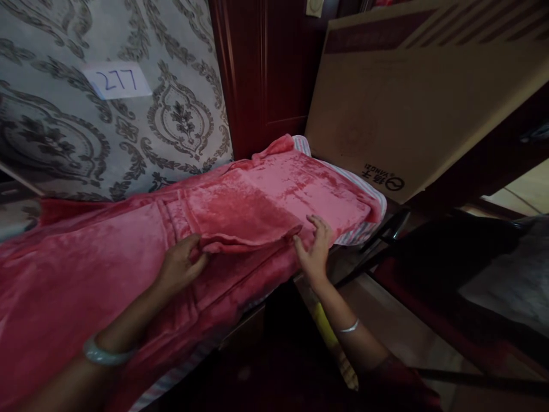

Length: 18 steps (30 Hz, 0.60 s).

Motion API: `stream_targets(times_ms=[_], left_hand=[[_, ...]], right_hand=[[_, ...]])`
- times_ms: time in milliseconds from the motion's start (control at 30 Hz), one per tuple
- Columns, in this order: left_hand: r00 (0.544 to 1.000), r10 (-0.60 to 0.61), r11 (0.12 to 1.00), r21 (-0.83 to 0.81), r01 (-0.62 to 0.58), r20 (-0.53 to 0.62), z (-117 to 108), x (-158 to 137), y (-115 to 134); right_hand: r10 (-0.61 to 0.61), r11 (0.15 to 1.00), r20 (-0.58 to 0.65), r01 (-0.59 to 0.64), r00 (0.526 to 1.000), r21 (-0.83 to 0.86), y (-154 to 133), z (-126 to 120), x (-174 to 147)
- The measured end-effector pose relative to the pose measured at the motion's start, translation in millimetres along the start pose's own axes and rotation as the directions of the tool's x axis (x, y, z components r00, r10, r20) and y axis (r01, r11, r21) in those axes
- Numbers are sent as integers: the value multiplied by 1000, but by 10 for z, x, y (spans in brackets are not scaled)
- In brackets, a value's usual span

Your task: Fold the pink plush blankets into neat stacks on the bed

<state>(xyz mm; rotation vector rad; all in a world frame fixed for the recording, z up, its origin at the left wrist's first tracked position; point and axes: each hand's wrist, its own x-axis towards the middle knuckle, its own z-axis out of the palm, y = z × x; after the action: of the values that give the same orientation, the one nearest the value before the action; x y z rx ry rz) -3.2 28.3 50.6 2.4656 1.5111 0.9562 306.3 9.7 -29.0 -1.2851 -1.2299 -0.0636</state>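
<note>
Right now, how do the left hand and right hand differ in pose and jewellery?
The left hand has its fingers curled in; the right hand is more open, fingers spread. The left hand has a wide bangle above the wrist; the right hand, a thin bracelet. Both are bare and at the same raised edge of the pink cloth.

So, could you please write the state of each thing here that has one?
Pink plush fabric: spread out, creased, one edge raised
Left hand: at that edge, grip unclear
Right hand: open, at the edge's other end
Striped cloth: mostly covered, border showing
Cardboard box: standing, YANGZI print upside down
277 paper: upright, readable
Pale green bracelet: worn
Silver bangle: worn
</note>
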Motion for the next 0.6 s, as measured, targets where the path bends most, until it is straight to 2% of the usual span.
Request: stream_targets(times_ms=[100, 200, 300, 433, 600], left_hand=[[998, -29, 1000, -11, 28, -57, 9, 9, 23], [996, -11, 1000, -27, 9, -90, 12, 23, 20], [994, 22, 999, -30, -26, -107, 14, 11, -19], [987, 112, 993, -15, -115, -116, 66, -62, -131], [973, 232, 973, 15, -231, -17, 181, -166, -274]], right_hand=[[165, 982, 82, -172, 983, 78, 304, 56, 68], [263, 944, 153, -287, 953, 161, 432, 229, 88], [270, 935, 172, -301, 947, 188, 449, 370, 108], [254, 952, 129, -271, 959, 143, 435, 418, 152], [275, 951, 160, -293, 948, 100, 487, 323, 186]])
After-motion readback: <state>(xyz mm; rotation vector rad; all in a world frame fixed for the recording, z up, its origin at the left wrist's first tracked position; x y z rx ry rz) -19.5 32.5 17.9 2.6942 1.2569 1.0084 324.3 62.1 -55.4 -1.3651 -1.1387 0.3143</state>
